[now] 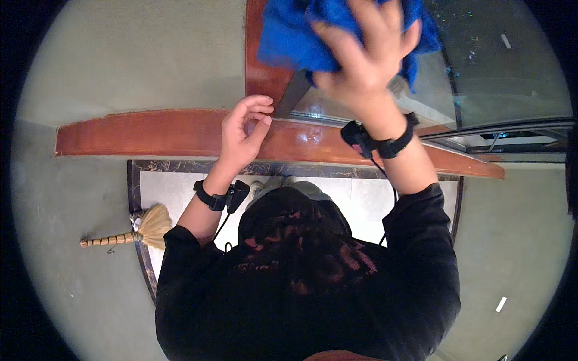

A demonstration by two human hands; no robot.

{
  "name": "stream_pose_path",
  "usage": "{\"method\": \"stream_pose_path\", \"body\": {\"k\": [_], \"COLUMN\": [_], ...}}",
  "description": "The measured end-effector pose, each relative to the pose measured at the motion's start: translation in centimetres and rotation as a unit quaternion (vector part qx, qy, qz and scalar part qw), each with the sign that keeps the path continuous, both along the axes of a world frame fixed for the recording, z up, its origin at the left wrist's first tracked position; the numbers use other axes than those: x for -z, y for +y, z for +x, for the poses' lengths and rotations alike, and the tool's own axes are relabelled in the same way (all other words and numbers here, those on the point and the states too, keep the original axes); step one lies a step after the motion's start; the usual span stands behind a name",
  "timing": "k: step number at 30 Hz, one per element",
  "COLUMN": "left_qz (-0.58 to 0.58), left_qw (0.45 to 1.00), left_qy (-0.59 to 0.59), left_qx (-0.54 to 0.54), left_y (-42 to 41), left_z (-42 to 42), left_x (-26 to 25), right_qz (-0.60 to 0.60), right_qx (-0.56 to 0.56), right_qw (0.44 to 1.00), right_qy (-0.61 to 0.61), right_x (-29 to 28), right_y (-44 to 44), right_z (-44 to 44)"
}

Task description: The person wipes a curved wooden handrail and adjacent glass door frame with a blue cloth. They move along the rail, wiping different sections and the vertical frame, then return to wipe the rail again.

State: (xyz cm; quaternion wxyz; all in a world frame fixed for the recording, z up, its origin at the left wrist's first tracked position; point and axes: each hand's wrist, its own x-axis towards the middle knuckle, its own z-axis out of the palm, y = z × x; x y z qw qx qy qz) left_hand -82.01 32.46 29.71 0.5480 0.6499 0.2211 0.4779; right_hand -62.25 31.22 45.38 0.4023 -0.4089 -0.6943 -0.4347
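Observation:
My right hand [372, 67], slightly blurred, has its fingers spread over a crumpled blue cloth [291, 38] at the top of the view. The cloth overlaps a reddish-brown wooden upright [266, 74] and part of the window glass [501, 72]. My left hand [241, 133] is raised over the reddish-brown wooden sill [176, 133], close to where the upright meets it. Its fingers curl loosely, with a gap to the thumb, and nothing shows in it. Whether it touches the wood, I cannot tell.
A short straw hand broom [153, 228] is at the left, by the dark marbled border [332, 169] of the pale tiled floor [365, 194]. A dark metal window frame [510, 128] runs along the right. Each wrist wears a black strapped device [361, 137] with a cable.

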Motion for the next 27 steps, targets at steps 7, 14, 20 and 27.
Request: {"method": "stream_pose_path", "body": {"k": [7,14,20,27], "left_qz": [-0.203,-0.171,-0.239,-0.220], "left_qw": [0.976,0.950,0.925,0.910], "left_qy": [-0.010,0.263,0.296,0.351], "left_qx": [0.074,-0.012,0.010,-0.017], "left_y": [-2.0,-1.4,-2.3,-3.1], "left_z": [1.0,2.0,2.3,2.0], "left_x": [4.4,12.9,14.2,12.6], "right_qz": [-0.210,-0.340,-0.423,-0.441], "right_qx": [0.008,-0.025,-0.064,-0.091], "right_qw": [0.978,0.940,0.904,0.892], "right_qy": [0.013,-0.018,-0.005,0.047], "right_x": [18.8,27.3,28.3,28.9], "right_y": [-2.5,-3.8,-4.4,-4.2], "right_z": [0.3,0.6,0.7,0.3]}}
